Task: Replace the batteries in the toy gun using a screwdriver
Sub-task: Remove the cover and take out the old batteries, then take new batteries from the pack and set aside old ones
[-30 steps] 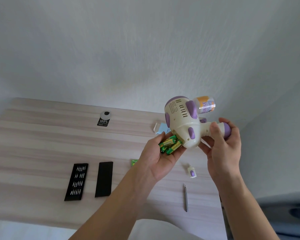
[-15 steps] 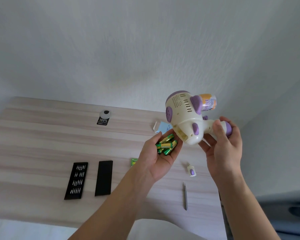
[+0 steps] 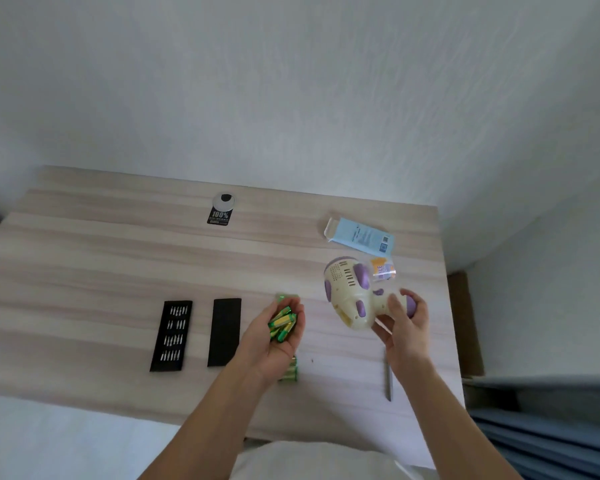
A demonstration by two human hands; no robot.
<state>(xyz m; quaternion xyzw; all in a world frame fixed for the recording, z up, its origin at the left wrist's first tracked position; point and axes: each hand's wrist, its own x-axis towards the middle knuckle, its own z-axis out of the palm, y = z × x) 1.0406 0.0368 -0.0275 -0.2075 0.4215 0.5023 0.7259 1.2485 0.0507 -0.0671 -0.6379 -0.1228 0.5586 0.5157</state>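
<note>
A white textured wall (image 3: 291, 98) rises behind a pale wood-grain worktop (image 3: 84, 271). The right hand (image 3: 404, 327) curls round the grip of the cream-and-purple toy gun (image 3: 347, 296), holding it over the worktop with its rounded body toward the left hand (image 3: 278, 337). That hand is palm up, fingers cupped round loose green batteries (image 3: 282, 323), apart from the gun. To its left lie a black bit tray (image 3: 171, 336) and a black lid (image 3: 224, 331). A slim screwdriver (image 3: 389, 382) lies beside the right wrist.
</note>
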